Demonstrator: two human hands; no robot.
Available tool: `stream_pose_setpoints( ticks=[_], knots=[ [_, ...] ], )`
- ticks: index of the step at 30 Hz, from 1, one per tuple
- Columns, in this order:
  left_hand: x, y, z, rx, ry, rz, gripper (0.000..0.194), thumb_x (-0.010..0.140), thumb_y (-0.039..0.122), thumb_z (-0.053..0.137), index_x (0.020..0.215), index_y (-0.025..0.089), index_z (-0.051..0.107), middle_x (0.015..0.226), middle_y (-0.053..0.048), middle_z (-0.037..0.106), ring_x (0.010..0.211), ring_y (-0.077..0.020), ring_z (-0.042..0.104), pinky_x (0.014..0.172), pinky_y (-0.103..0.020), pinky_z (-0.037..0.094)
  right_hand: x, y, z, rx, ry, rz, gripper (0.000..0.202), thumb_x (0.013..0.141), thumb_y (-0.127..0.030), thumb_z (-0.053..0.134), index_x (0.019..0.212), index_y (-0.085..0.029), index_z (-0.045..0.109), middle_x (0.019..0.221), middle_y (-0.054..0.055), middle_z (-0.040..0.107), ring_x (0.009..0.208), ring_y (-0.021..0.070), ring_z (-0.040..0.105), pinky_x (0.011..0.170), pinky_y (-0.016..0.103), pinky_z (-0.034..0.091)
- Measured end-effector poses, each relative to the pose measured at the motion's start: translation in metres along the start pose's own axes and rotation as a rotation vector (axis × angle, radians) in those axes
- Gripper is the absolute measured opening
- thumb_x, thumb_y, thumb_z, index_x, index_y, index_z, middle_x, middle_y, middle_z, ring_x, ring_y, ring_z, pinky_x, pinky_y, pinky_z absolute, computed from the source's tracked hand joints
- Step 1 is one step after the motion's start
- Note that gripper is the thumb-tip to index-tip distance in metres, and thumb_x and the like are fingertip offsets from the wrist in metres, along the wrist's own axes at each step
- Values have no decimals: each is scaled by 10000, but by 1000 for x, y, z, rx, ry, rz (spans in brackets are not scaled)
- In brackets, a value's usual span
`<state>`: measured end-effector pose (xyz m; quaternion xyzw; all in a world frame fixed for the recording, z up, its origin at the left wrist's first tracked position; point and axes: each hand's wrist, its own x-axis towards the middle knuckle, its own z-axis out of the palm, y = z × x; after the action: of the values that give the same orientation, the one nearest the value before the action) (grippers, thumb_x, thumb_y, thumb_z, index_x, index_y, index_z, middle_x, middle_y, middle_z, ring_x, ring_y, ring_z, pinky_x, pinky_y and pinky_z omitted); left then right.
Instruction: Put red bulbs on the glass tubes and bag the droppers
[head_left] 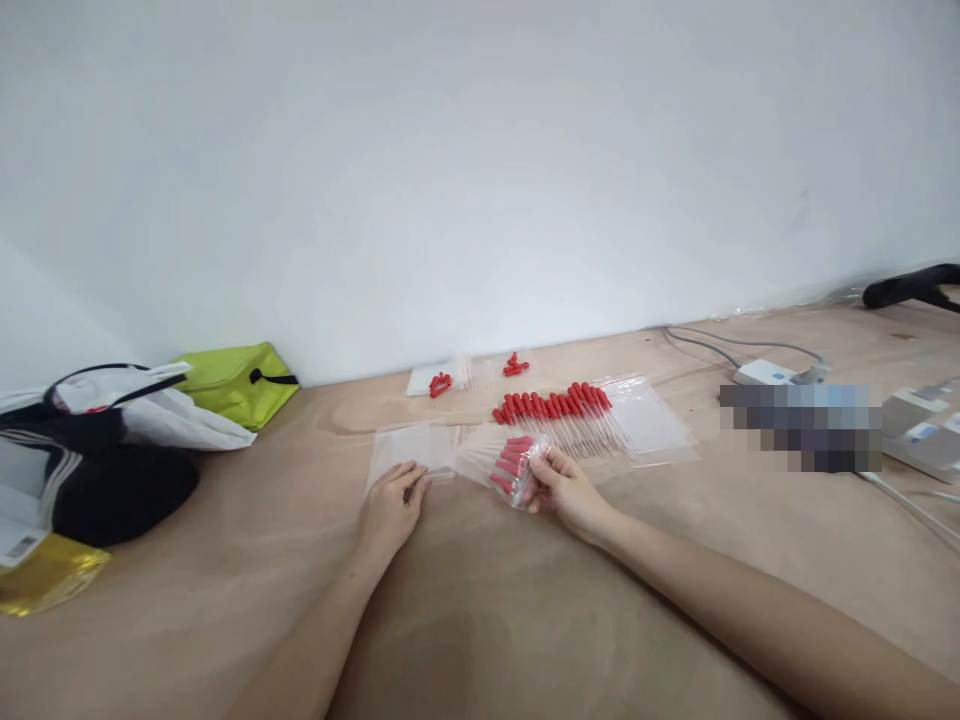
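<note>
My right hand (566,492) pinches the end of a clear zip bag (538,462) with several glass droppers inside. Their red rubber bulbs (511,462) point toward that hand, and the pale tubes fan out to the left. My left hand (391,505) rests with its fingertips on the near edge of flat clear plastic bags (405,445); its fingers are stretched out. Just beyond my right hand lies a row of loose droppers (555,405) with red bulbs, side by side. Part of the row overlaps a large clear zip bag (656,420).
Small bags with loose red bulbs (440,384) lie near the wall. On the left are a lime-green pouch (240,385), a white bag (172,415), a black cap-like item (124,490) and a yellow packet (56,575). A white power strip (765,373) with cables sits right.
</note>
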<state>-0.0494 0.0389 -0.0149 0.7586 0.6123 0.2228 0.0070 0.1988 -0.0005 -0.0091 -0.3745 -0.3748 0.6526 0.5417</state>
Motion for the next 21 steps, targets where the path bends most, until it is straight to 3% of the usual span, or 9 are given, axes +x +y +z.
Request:
stream_pose_setpoints(
  ticks=[4,7,10,12,15,17,19,21],
  knots=[
    [1,-5,0,-118,222,-138,341,782,371,412,837,166,680,1006,-80,662,945,-222,610,825,-344,487,18,8,30,158,72,-1,294,655,-394,633,794,-203,458,602,-43,593,526,110,575,487,229,463],
    [1,-2,-5,-160,387,-140,386,779,419,393,831,155,670,982,-91,667,921,-229,616,812,-353,486,31,13,54,220,170,49,133,735,-260,551,747,-204,431,594,-54,575,536,85,576,561,226,491],
    [0,8,-14,-135,450,-103,391,773,453,403,761,165,667,901,-87,682,859,-231,628,793,-352,482,35,18,68,125,201,153,102,774,-156,450,690,-198,411,585,-46,564,526,63,572,591,210,495],
    [-3,19,-23,-91,447,-84,367,772,448,417,707,180,660,839,-72,687,808,-223,635,750,-331,487,32,20,67,31,165,211,138,753,-120,449,639,-189,413,544,-40,552,488,65,562,559,208,488],
    [-14,42,-34,-67,343,-20,317,770,422,448,653,201,642,757,-38,683,715,-195,637,641,-280,489,24,15,47,-96,105,255,118,689,-119,521,609,-175,456,475,-39,536,393,82,511,446,211,441],
    [-24,60,-39,-158,217,68,297,779,408,456,670,198,636,749,-29,675,690,-171,629,634,-255,489,22,4,24,-226,99,188,83,662,-136,561,614,-170,502,472,-41,539,389,80,487,433,199,402],
    [-33,74,-42,-252,18,139,284,768,424,492,821,189,644,832,-41,669,654,-158,615,579,-247,495,27,-12,0,-701,147,-148,48,664,-154,567,619,-166,554,563,-15,587,518,91,535,521,197,405],
    [-37,82,-43,-369,-206,266,333,787,408,480,1000,187,608,935,-63,652,702,-158,614,590,-251,504,37,-30,-23,-1055,283,-293,74,708,-200,532,689,-176,599,667,12,638,628,121,574,597,218,412]
  ],
)
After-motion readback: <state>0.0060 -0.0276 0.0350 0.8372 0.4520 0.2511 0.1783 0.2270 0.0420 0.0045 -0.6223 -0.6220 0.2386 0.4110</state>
